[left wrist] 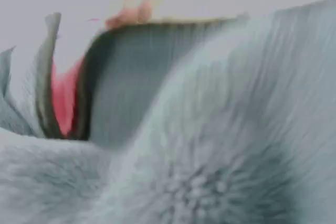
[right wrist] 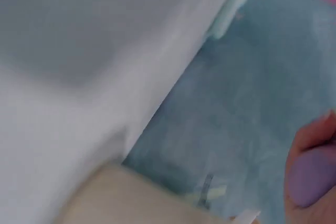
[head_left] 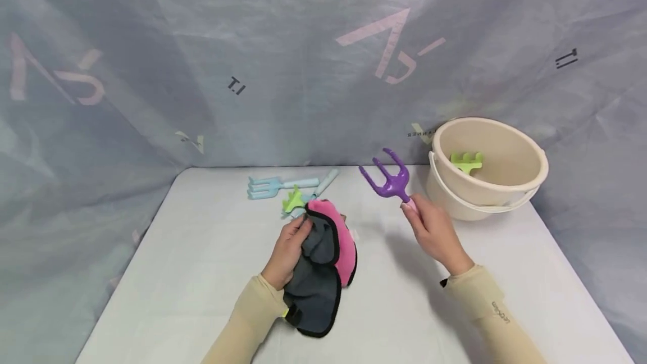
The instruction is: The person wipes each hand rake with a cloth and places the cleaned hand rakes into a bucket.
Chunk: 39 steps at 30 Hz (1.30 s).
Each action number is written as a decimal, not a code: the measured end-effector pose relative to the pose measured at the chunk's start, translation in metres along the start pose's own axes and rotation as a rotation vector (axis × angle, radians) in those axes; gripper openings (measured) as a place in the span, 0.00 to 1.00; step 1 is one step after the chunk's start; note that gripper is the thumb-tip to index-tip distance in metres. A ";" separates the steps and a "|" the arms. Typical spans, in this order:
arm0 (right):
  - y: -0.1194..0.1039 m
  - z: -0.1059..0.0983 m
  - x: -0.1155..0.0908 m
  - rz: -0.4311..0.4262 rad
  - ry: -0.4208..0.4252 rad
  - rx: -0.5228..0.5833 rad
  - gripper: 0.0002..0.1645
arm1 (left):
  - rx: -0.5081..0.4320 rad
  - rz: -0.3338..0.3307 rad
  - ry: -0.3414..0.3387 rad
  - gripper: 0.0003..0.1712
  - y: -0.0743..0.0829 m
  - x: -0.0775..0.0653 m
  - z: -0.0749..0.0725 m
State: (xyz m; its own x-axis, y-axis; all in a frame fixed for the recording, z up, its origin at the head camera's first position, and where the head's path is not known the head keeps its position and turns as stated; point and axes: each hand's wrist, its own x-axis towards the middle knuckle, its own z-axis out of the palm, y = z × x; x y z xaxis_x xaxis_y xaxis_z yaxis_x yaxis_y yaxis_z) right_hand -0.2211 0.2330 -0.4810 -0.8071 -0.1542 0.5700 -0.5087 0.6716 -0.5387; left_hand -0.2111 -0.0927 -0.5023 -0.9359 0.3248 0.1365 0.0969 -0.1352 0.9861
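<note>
My left hand (head_left: 289, 251) grips a floppy grey cloth piece (head_left: 315, 291) with black edging and a pink side (head_left: 346, 246), above the middle of the table. Its grey folds (left wrist: 210, 129) fill most of the left wrist view. To the right, my right hand (head_left: 438, 235) holds a purple three-pronged toy garden fork (head_left: 395, 184) by its handle, prongs pointing up and left. The rounded purple handle end (right wrist: 312, 177) shows inside the curled fingers in the right wrist view. Just beyond this hand stands a cream bucket (head_left: 455, 198), with a green rake head (head_left: 467, 163) visible inside.
Behind the cloth lie a light blue toy rake (head_left: 265, 187), a green rake head (head_left: 293, 200) and a light blue handle (head_left: 327, 181). The bucket's white handle (head_left: 475, 205) hangs down its front. Grey sheeting (head_left: 303, 72) rises behind the white table (head_left: 202, 251).
</note>
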 end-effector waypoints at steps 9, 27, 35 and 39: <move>-0.051 0.033 -0.024 0.119 -0.130 0.513 0.10 | -0.442 -0.056 -0.029 0.45 0.006 -0.011 0.026; -0.092 0.066 -0.057 -0.032 -0.246 0.174 0.29 | 0.150 0.286 0.378 0.09 0.012 -0.016 0.057; -0.088 0.068 -0.053 -0.099 -0.217 0.030 0.08 | -0.013 0.132 0.422 0.08 0.010 -0.011 0.048; -0.084 0.069 -0.050 -0.121 -0.234 0.019 0.03 | -0.116 0.113 0.459 0.09 0.011 -0.006 0.041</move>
State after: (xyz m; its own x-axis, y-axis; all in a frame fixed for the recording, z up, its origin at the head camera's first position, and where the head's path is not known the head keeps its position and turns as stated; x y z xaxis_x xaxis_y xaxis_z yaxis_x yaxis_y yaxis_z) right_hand -0.1586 0.1343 -0.5069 -0.7864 -0.3977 0.4727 -0.6093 0.6249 -0.4881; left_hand -0.1902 -0.0575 -0.4887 -0.9770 -0.1405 0.1605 0.1925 -0.2573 0.9469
